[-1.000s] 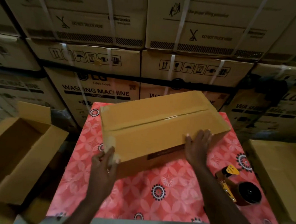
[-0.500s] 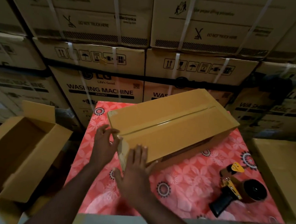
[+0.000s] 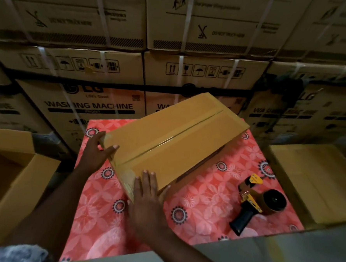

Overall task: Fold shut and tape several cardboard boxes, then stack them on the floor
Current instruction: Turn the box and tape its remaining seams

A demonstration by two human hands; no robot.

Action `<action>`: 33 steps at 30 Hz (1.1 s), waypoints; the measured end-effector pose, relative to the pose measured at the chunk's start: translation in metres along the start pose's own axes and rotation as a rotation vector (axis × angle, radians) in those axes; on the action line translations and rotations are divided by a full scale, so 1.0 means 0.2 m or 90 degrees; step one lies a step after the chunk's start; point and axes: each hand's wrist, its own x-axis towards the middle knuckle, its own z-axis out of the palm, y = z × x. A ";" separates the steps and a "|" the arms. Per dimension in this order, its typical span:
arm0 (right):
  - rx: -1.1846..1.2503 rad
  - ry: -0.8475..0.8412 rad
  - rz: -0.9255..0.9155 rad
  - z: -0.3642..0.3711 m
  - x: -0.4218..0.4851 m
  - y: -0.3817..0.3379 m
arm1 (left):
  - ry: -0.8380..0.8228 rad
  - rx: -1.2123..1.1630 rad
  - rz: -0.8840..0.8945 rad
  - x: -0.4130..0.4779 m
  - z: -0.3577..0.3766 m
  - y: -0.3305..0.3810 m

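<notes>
Cardboard box [image 3: 173, 143] sits shut on the pink cloth [image 3: 200, 203], lying slantwise with one short end toward you. It is long and flat-sided, made of plain smooth brown card with sharp corners. A shiny strip of clear tape [image 3: 180, 134] runs along the crack where the two top flaps meet and bends down over the near end.

Your left hand [image 3: 96, 154] grips the near left corner, with the thumb on top and the fingers curled round the side. Your right hand [image 3: 147, 198] lies flat against the near end, fingers straight and close together, tips reaching the top edge.

The cloth has pale flowers and dark round rings printed on it. A tape gun [image 3: 259, 201] lies on it to your right, well apart from the box. It has a black handle, yellow metal parts and a fat brown roll.

An open box [image 3: 13, 181] stands at your left and a shut one [image 3: 311, 179] at your right; the picture edge cuts off both. Big printed cartons [image 3: 96, 106] with white straps fill the back.

Your right palm hides the bottom of the tape. A dark label on the box's shaded side is too dim to read.
</notes>
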 end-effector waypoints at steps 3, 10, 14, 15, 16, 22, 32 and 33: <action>0.083 -0.014 -0.070 -0.04 -0.04 0.16 | 0.085 -0.073 -0.021 -0.17 0.02 0.00; 0.145 0.016 -0.226 -0.13 -0.23 0.57 | 0.210 -0.128 -0.077 -0.67 0.14 0.00; 0.195 0.061 -0.279 -0.18 -0.32 0.84 | 0.240 -0.161 -0.091 -0.95 0.28 0.11; 0.206 0.075 -0.284 -0.19 -0.33 0.90 | 0.240 -0.167 -0.092 -1.02 0.32 0.14; 0.216 0.085 -0.280 -0.21 -0.34 0.96 | 0.240 -0.173 -0.095 -1.08 0.36 0.17; 0.242 0.115 -0.206 -0.30 -0.39 1.30 | 0.259 -0.208 -0.133 -1.32 0.67 0.37; 0.414 0.217 0.140 -0.17 -0.61 1.40 | 0.298 -0.201 -0.182 -1.40 0.85 0.51; 0.418 0.242 0.255 -0.12 -0.65 1.44 | 0.298 -0.194 -0.185 -1.40 0.85 0.51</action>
